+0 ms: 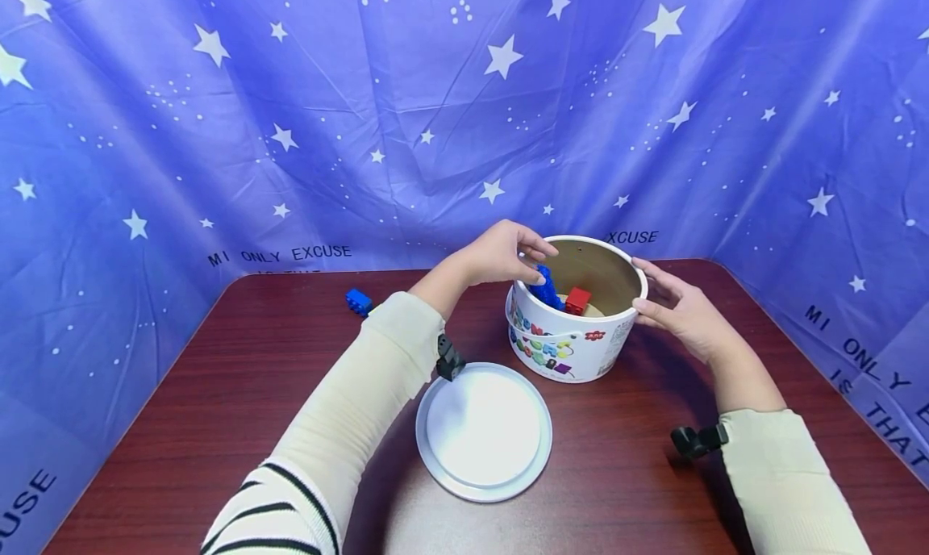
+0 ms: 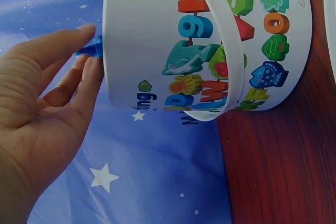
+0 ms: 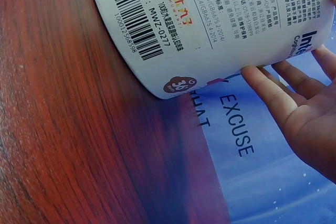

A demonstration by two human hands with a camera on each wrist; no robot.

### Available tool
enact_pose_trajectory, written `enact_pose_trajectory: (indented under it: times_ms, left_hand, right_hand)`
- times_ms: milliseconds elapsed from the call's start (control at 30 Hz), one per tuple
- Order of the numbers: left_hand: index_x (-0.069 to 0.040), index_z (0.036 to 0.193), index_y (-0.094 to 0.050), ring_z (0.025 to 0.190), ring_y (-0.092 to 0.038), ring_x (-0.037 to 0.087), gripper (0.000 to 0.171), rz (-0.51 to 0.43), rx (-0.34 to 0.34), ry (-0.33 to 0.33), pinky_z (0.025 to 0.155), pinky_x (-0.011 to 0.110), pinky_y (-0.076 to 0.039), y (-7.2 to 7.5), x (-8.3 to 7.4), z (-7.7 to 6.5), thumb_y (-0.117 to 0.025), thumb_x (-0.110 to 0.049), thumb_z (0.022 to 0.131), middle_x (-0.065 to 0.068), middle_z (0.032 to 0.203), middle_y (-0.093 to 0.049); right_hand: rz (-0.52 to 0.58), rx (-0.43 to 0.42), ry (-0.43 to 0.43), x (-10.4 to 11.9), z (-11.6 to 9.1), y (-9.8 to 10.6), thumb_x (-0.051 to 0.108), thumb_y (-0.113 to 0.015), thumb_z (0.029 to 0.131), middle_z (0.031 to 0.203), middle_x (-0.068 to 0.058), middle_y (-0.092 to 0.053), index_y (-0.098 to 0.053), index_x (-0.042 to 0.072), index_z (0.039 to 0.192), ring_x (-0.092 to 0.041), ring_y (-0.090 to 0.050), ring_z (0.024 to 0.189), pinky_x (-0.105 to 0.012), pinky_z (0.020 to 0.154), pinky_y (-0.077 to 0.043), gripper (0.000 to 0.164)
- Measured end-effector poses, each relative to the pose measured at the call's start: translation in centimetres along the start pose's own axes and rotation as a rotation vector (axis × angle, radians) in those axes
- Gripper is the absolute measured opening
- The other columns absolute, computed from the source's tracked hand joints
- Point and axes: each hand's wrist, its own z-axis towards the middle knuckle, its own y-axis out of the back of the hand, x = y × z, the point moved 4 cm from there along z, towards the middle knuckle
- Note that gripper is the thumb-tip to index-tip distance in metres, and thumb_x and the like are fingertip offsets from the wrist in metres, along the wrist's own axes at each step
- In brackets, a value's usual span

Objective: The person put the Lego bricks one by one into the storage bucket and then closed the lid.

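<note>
My left hand is over the near-left rim of a white bucket with colourful printing. Its thumb and fingers pinch a bumpy, elongated blue piece, whose lower part reaches down inside the bucket. From the left wrist view, a bit of this blue piece shows between the fingertips; the wall hides the rest. A red toy block lies inside on the bottom. On the right side, my right hand rests its spread fingers and thumb against the bucket's outer wall near the rim.
A round white lid lies on the dark red wooden table, in front of the bucket. Behind my left forearm sits a blue toy block. The bucket's white handle hangs down its side. A starry blue curtain surrounds the table.
</note>
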Motion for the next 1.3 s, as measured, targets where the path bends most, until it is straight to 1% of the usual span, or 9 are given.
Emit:
enact_pose_trajectory:
  times_ms: [133, 300, 500, 600, 667, 867, 967, 1133, 1300]
  left_hand:
    - [-0.004, 0.117, -0.07, 0.111, -0.062, 0.023, 0.041, -0.023, -0.033, -0.023, 0.084, 0.023, -0.054, 0.2, -0.2, -0.2, -0.081, -0.003, 0.078, 0.007, 0.114, -0.069]
    - [-0.004, 0.117, -0.07, 0.111, -0.063, 0.027, 0.042, -0.068, -0.059, -0.033, 0.081, 0.024, -0.055, 0.6, 0.0, -0.8, -0.082, -0.003, 0.077, 0.007, 0.117, -0.068]
    - [-0.004, 0.115, -0.071, 0.103, -0.066, 0.026, 0.041, -0.104, -0.121, -0.06, 0.08, 0.027, -0.056, 1.5, 0.6, -2.2, -0.083, -0.004, 0.075, 0.012, 0.116, -0.067]
    - [-0.001, 0.113, -0.071, 0.104, -0.065, 0.026, 0.04, -0.149, -0.161, -0.091, 0.082, 0.028, -0.056, 2.1, 1.0, -2.9, -0.082, -0.001, 0.075, 0.015, 0.115, -0.067]
    - [-0.001, 0.113, -0.071, 0.105, -0.063, 0.023, 0.04, -0.166, -0.191, -0.106, 0.083, 0.029, -0.056, 2.4, 1.3, -3.5, -0.082, -0.001, 0.075, 0.013, 0.114, -0.067]
    - [-0.001, 0.112, -0.071, 0.104, -0.061, 0.019, 0.038, -0.176, -0.259, -0.131, 0.085, 0.029, -0.055, 3.3, 1.9, -5.2, -0.082, -0.001, 0.076, 0.007, 0.115, -0.066]
    - [0.002, 0.112, -0.07, 0.107, -0.059, 0.025, 0.038, -0.185, -0.283, -0.151, 0.088, 0.032, -0.054, 3.8, 2.1, -6.0, -0.081, 0.0, 0.076, 0.009, 0.116, -0.066]
    - [0.002, 0.112, -0.07, 0.111, -0.056, 0.033, 0.039, -0.18, -0.309, -0.147, 0.087, 0.031, -0.054, 4.3, 2.5, -7.3, -0.082, 0.0, 0.075, 0.009, 0.116, -0.064]
    - [0.001, 0.112, -0.07, 0.11, -0.056, 0.03, 0.04, -0.17, -0.317, -0.139, 0.088, 0.034, -0.054, 4.5, 3.1, -8.2, -0.083, -0.001, 0.074, 0.009, 0.117, -0.063]
  right_hand:
    - [0.0, 0.002, 0.003, 0.0, 0.0, 0.0, 0.004, -0.06, 0.096, 0.145, -0.027, -0.032, -0.026, 0.007, 0.154, -0.008, -0.055, 0.113, -0.03, 0.084, -0.055, 0.068]
    - [0.003, 0.001, 0.005, 0.0, -0.1, 0.0, 0.004, -0.06, 0.096, 0.144, -0.024, -0.034, -0.026, 0.007, 0.154, -0.007, -0.056, 0.112, -0.03, 0.084, -0.055, 0.068]
    - [0.024, 0.006, 0.015, 0.0, 0.0, 0.0, 0.003, -0.06, 0.096, 0.142, -0.02, -0.037, -0.026, 0.007, 0.154, -0.008, -0.056, 0.112, -0.031, 0.084, -0.055, 0.067]
    - [0.009, 0.006, 0.017, 0.0, 0.0, 0.0, 0.003, -0.059, 0.096, 0.142, -0.02, -0.037, -0.026, 0.007, 0.154, -0.007, -0.056, 0.112, -0.03, 0.084, -0.055, 0.067]
    - [0.002, 0.005, 0.017, 0.0, 0.0, 0.0, 0.003, -0.059, 0.096, 0.142, -0.022, -0.036, -0.026, 0.007, 0.154, -0.007, -0.056, 0.112, -0.03, 0.083, -0.055, 0.067]
    - [-0.019, 0.004, 0.011, 0.0, 0.0, 0.0, 0.003, -0.059, 0.096, 0.146, -0.029, -0.03, -0.025, 0.007, 0.154, -0.006, -0.055, 0.112, -0.029, 0.083, -0.055, 0.067]
    - [-0.035, 0.002, 0.01, 0.0, 0.1, 0.0, 0.002, -0.058, 0.097, 0.146, -0.031, -0.028, -0.025, 0.007, 0.155, -0.006, -0.055, 0.112, -0.029, 0.083, -0.055, 0.067]
    - [-0.037, 0.003, 0.003, 0.0, 0.1, -0.1, 0.001, -0.057, 0.097, 0.146, -0.031, -0.028, -0.024, 0.007, 0.155, -0.006, -0.055, 0.112, -0.03, 0.083, -0.055, 0.067]
    - [-0.026, 0.004, 0.003, 0.0, 0.0, -0.1, 0.002, -0.057, 0.097, 0.143, -0.028, -0.032, -0.024, 0.007, 0.155, -0.006, -0.055, 0.112, -0.029, 0.083, -0.055, 0.067]
